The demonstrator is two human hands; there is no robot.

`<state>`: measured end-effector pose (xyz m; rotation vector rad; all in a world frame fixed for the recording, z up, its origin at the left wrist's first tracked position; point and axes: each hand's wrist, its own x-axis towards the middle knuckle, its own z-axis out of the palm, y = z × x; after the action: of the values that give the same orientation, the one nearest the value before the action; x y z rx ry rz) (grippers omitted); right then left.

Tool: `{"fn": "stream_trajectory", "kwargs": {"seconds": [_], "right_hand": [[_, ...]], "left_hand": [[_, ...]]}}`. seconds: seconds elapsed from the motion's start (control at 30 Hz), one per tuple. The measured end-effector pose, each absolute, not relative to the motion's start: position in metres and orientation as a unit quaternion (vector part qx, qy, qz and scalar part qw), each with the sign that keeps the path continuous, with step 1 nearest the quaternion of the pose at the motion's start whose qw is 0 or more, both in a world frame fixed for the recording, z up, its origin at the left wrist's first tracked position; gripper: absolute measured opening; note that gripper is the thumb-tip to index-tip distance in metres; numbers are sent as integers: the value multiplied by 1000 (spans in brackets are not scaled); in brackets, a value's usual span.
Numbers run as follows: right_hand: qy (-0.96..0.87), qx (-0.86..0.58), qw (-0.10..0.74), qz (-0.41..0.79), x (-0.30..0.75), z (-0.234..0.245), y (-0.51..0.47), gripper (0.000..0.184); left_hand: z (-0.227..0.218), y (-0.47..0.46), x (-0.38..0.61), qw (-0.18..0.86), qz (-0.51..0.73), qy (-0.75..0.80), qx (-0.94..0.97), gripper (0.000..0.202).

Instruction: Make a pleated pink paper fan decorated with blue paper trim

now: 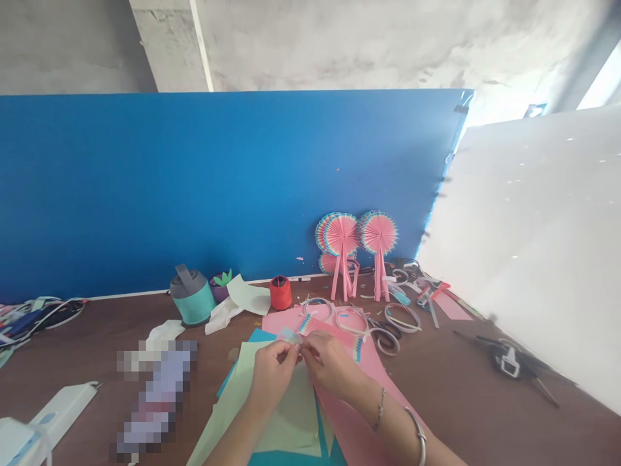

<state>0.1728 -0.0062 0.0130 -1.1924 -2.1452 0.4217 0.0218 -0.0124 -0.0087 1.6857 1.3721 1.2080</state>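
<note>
My left hand (275, 370) and my right hand (331, 364) meet above the stacked paper, fingertips nearly touching. Both are closed in a pinch on a small pale, translucent piece (290, 335), mostly hidden by the fingers; its kind is not clear. Just behind my right hand lies a pink pleated paper strip (330, 329) with striped, multicoloured ends. Under my hands are pale green sheets (286, 414), pink sheets (361, 404) and blue paper (262, 335). Rolls of tape (352, 320) and dark-handled scissors (385, 332) lie close behind my right hand.
Pink pleated paper fans (342, 234) lean against the blue partition (218, 188). A red container (280, 293), a teal-and-grey pot (193, 301) and a small plant (223, 279) stand at the back. A glue gun (509, 362) lies right, a power strip (63, 414) left.
</note>
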Motion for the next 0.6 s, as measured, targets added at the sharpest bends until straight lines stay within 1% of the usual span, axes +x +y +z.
{"fn": "stream_trajectory", "kwargs": {"seconds": [0.17, 0.43, 0.6], "right_hand": [[-809, -471, 319, 144, 170, 16, -9, 20], [-800, -465, 348, 152, 169, 11, -8, 18], [-793, -464, 362, 155, 171, 7, -5, 18]], "left_hand": [[-7, -15, 23, 316, 459, 520, 647, 34], [-4, -15, 23, 309, 448, 519, 659, 35], [-2, -16, 25, 332, 463, 505, 649, 35]]}}
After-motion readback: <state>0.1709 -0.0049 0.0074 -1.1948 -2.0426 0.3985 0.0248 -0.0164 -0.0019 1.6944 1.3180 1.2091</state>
